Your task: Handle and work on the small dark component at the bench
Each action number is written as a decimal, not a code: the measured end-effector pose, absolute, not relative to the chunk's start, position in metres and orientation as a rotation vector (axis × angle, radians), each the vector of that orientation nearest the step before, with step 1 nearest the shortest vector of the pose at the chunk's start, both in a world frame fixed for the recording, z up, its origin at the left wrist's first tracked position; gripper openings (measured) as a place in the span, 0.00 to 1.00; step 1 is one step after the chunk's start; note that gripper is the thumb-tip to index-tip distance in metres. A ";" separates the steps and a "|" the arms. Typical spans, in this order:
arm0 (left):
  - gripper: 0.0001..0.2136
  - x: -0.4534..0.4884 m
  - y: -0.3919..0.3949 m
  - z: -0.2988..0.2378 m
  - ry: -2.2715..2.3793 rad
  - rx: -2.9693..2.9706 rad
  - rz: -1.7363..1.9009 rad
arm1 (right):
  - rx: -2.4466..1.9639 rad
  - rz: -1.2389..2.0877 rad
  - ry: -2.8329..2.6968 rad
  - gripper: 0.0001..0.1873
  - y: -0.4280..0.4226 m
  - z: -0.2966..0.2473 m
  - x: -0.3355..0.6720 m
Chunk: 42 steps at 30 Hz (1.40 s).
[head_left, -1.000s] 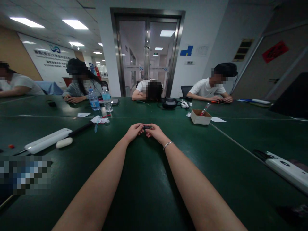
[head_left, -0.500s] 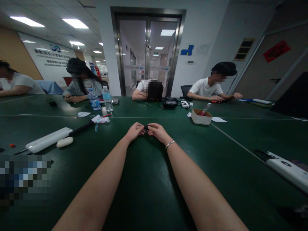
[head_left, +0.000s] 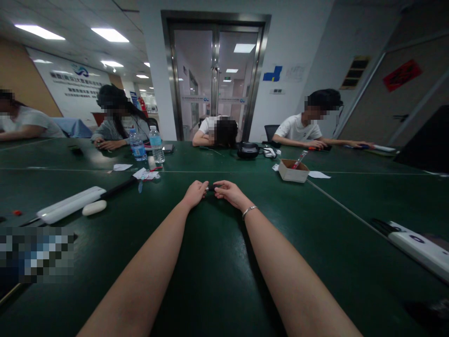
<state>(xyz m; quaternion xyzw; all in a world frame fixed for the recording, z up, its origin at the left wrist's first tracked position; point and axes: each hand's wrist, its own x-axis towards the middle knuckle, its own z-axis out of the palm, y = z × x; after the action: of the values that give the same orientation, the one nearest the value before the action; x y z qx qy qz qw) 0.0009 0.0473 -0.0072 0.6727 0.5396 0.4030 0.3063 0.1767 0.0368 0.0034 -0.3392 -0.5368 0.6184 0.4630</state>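
Observation:
Both my forearms stretch out over a dark green table (head_left: 217,281). My left hand (head_left: 194,193) and my right hand (head_left: 229,192) meet at the middle of the table, fingers curled and pinched on the two ends of a small dark object (head_left: 211,187) held between them. It is too small to name. A thin silver bracelet (head_left: 248,211) circles my right wrist.
A small cardboard box (head_left: 293,170) stands to the right, two water bottles (head_left: 155,145) to the left. A long white device (head_left: 70,204) and a white oval piece (head_left: 94,207) lie at left; another white device (head_left: 419,248) at right. Several people sit along the far edge.
My hands have stayed together on the small dark object, shifting only slightly. The person at the far right has stretched an arm out to the right along the table.

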 end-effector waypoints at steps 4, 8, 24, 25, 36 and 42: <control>0.20 0.002 0.045 -0.004 1.497 1.747 1.033 | -0.829 1.515 -1.355 0.15 0.038 0.002 0.177; 0.20 0.002 0.042 -0.001 1.520 1.777 0.992 | -0.825 1.522 -1.355 0.15 0.038 0.002 0.178; 0.15 0.002 0.036 0.007 1.081 1.667 1.122 | -0.820 1.572 -1.178 0.09 0.036 0.007 0.179; 0.16 0.001 0.036 0.007 1.068 1.674 1.133 | -0.824 1.573 -1.180 0.09 0.036 0.007 0.179; 0.13 0.004 0.041 0.003 1.138 1.566 1.187 | -0.821 1.584 -1.190 0.10 0.036 0.007 0.178; 0.12 0.005 0.037 0.008 1.133 1.571 1.177 | -0.814 1.588 -1.195 0.10 0.035 0.008 0.178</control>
<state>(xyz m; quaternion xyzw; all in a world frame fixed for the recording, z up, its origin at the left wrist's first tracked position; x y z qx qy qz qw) 0.0049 0.0368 0.0077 0.6278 0.4528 0.4703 0.4239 0.1777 0.0353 0.0077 -0.3330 -0.4890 0.6500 0.4770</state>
